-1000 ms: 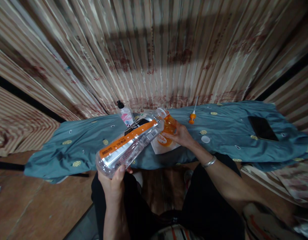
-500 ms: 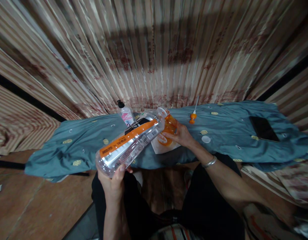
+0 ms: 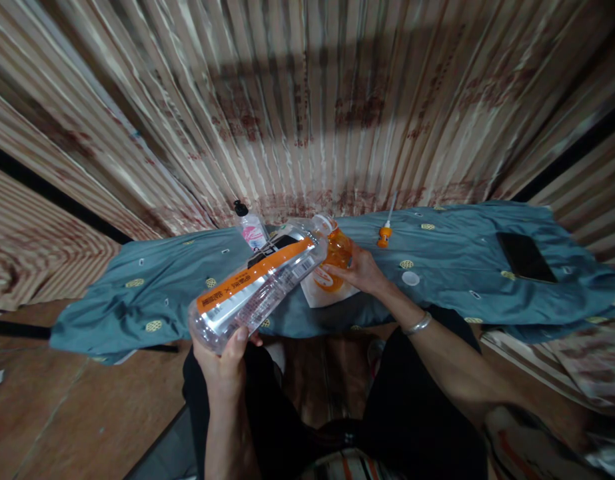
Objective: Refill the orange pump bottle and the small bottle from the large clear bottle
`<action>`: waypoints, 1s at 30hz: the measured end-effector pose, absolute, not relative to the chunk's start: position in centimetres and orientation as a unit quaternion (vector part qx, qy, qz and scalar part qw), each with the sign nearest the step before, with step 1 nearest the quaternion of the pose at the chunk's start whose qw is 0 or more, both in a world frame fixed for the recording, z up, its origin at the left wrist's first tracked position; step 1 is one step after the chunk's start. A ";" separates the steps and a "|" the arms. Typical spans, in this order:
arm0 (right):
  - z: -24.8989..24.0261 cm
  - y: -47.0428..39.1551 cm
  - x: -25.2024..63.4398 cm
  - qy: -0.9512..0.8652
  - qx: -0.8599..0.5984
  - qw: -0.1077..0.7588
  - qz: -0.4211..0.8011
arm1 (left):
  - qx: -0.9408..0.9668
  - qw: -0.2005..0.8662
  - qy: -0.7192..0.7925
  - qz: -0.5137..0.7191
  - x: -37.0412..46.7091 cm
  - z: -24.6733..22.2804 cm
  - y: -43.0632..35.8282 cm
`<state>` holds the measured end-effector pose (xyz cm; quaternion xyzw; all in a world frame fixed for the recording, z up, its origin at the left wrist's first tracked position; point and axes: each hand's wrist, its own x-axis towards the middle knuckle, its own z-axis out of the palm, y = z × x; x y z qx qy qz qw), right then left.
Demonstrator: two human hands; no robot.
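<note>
My left hand (image 3: 224, 360) is closed around the base of a large clear plastic bottle (image 3: 260, 283) with an orange and silver label. This bottle is tilted, its neck up and to the right, at the mouth of an orange see-through bottle (image 3: 340, 249). My right hand (image 3: 363, 268) grips that orange bottle from the right side. Whether liquid runs between the two mouths is too blurred to tell. Beneath them lies a white pouch with an orange print (image 3: 317, 297), partly covered. An orange pump top with its tube (image 3: 384, 236) lies to the right.
Behind the clear bottle stands a pump bottle with a black top and pink label (image 3: 251, 230). A small white disc (image 3: 410, 279) and a dark phone (image 3: 526, 257) lie on the teal cloth (image 3: 452, 253). Striped curtains (image 3: 307, 100) hang close behind the cloth-covered surface.
The base of the clear bottle has shifted very slightly left with my left hand. My right hand and the orange bottle stay practically in place.
</note>
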<state>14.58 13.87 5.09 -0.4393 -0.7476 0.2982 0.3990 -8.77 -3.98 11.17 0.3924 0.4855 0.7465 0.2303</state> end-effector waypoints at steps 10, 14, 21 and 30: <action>4.7 14.1 14.5 -0.747 -0.439 0.410 0.286 | 0.418 0.209 0.483 0.741 -9.6 10.5 -3.9; 4.5 14.1 14.6 -0.747 -0.443 0.410 0.279 | 0.430 0.202 0.475 0.740 -9.4 10.7 -3.8; 4.5 14.1 14.5 -0.746 -0.442 0.411 0.280 | 0.429 0.210 0.471 0.741 -9.4 11.0 -3.8; 4.6 14.0 14.6 -0.750 -0.432 0.418 0.278 | 0.428 0.205 0.480 0.737 -9.5 11.0 -3.7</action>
